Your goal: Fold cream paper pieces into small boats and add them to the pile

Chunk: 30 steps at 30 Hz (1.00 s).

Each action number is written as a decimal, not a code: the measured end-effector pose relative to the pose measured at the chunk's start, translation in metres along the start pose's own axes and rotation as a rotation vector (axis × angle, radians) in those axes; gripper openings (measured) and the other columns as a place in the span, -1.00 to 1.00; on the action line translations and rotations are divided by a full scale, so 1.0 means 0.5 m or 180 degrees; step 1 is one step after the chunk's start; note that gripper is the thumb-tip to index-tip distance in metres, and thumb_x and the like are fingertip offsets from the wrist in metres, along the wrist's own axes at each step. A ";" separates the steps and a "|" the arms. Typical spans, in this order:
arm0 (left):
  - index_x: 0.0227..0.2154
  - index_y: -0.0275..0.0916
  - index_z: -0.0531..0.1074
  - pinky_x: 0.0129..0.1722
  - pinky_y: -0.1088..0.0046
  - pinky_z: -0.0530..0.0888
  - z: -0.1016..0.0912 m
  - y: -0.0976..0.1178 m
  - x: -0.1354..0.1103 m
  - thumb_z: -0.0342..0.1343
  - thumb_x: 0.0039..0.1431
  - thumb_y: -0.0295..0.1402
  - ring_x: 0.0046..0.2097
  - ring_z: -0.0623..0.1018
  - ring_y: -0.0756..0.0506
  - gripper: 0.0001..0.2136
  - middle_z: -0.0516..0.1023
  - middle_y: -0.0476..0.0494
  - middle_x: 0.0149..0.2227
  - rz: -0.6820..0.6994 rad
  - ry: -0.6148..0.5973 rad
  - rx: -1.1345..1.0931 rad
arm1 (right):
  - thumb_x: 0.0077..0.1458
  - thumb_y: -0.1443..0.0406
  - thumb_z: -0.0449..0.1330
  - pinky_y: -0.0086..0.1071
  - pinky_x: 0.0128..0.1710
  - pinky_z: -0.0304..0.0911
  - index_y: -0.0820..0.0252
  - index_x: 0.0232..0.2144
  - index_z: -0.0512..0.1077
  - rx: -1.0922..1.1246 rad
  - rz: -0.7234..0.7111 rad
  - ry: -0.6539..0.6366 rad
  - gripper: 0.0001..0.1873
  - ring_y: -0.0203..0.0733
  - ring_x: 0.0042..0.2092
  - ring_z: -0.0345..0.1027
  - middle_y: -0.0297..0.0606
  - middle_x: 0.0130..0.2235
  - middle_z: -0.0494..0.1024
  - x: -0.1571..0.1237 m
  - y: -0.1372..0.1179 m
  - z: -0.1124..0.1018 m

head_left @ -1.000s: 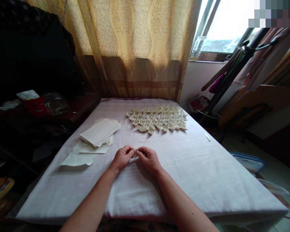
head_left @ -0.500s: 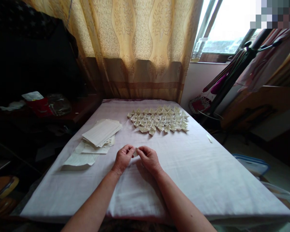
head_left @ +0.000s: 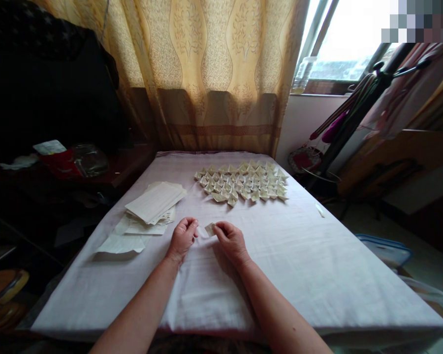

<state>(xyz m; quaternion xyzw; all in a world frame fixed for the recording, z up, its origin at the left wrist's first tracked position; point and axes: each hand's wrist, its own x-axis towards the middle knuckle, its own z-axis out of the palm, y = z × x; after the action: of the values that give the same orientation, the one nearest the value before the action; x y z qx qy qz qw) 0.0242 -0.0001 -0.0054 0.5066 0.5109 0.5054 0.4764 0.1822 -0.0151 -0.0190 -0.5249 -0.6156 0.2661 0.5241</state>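
I pinch a small piece of paper (head_left: 209, 229) between the thumb and fingers of my right hand (head_left: 232, 242), above the near middle of a table (head_left: 299, 280) spread with a white cloth. My left hand (head_left: 183, 237) is just to the left, a narrow gap away, its fingers curled in against the thumb; whether it grips anything I cannot tell, for a pale blur lies between the hands. Both my forearms reach in from the near edge.

Beyond my hands, toward the far right of the table, small pointed paper folds (head_left: 239, 183) sit close together in uneven rows. To the left, near the table's left edge, lies a stack (head_left: 155, 201) of loose paper, its top sheets askew. A single sheet (head_left: 121, 243) lies on its near side, the near edge curling up. A white scrap (head_left: 320, 211) rests alone by the right edge.

A patterned gold curtain (head_left: 214, 59) hangs at the far side, with a bright window (head_left: 343, 49) to its right and a clear bottle (head_left: 303, 76) on the sill. On the dark left side, a jar (head_left: 91, 161) stands beside a red container (head_left: 61, 163).
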 end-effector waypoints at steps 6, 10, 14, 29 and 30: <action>-0.42 -0.22 0.40 -0.59 0.57 0.26 -0.002 0.007 0.000 0.18 -0.09 0.07 -0.60 0.33 0.07 -0.59 0.39 0.09 -0.58 0.0056 -0.0202 0.0048 | 0.09 0.15 0.16 -0.41 -0.32 0.28 0.12 -0.45 0.55 -0.0076 -0.0248 -0.0154 -0.76 -0.24 -0.39 0.39 -0.28 -0.42 0.57 -0.002 -0.002 -0.007; -0.46 -0.24 0.47 -0.56 0.55 0.30 0.005 0.013 -0.006 0.23 -0.14 0.07 -0.59 0.33 0.07 -0.58 0.44 0.05 -0.56 0.0027 -0.0533 0.0073 | 0.09 0.18 0.17 -0.42 -0.29 0.29 0.09 -0.44 0.56 -0.0149 -0.0325 -0.0269 -0.80 -0.25 -0.38 0.40 -0.28 -0.41 0.57 -0.006 -0.009 0.000; -0.46 -0.26 0.50 -0.57 0.55 0.28 0.002 0.018 -0.008 0.26 -0.15 0.04 -0.58 0.30 0.08 -0.59 0.46 0.03 -0.56 -0.0055 -0.0732 0.0080 | 0.11 0.18 0.18 -0.41 -0.31 0.28 0.10 -0.41 0.56 -0.0253 -0.0268 -0.0212 -0.80 -0.26 -0.42 0.36 -0.29 -0.42 0.57 -0.007 -0.004 -0.004; -0.46 -0.25 0.47 -0.58 0.58 0.21 -0.014 0.040 -0.013 0.28 -0.14 -0.06 -0.56 0.30 0.07 -0.67 0.42 0.05 -0.58 -0.0261 -0.1053 0.0037 | 0.07 0.19 0.18 -0.41 -0.32 0.27 0.13 -0.45 0.51 -0.0143 -0.0198 -0.0302 -0.83 -0.27 -0.42 0.32 -0.31 -0.43 0.55 -0.011 -0.014 -0.001; -0.47 -0.25 0.47 -0.57 0.57 0.22 -0.014 0.039 -0.013 0.28 -0.14 -0.06 -0.56 0.30 0.07 -0.66 0.42 0.06 -0.58 -0.0253 -0.1043 0.0032 | 0.07 0.18 0.18 -0.42 -0.33 0.27 0.13 -0.46 0.50 -0.0104 -0.0169 -0.0314 -0.82 -0.27 -0.43 0.32 -0.31 -0.44 0.54 -0.011 -0.014 0.000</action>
<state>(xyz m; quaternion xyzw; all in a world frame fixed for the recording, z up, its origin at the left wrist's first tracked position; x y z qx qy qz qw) 0.0181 -0.0072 0.0141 0.5640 0.4485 0.3943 0.5704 0.1792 -0.0225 -0.0148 -0.5031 -0.6586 0.2676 0.4915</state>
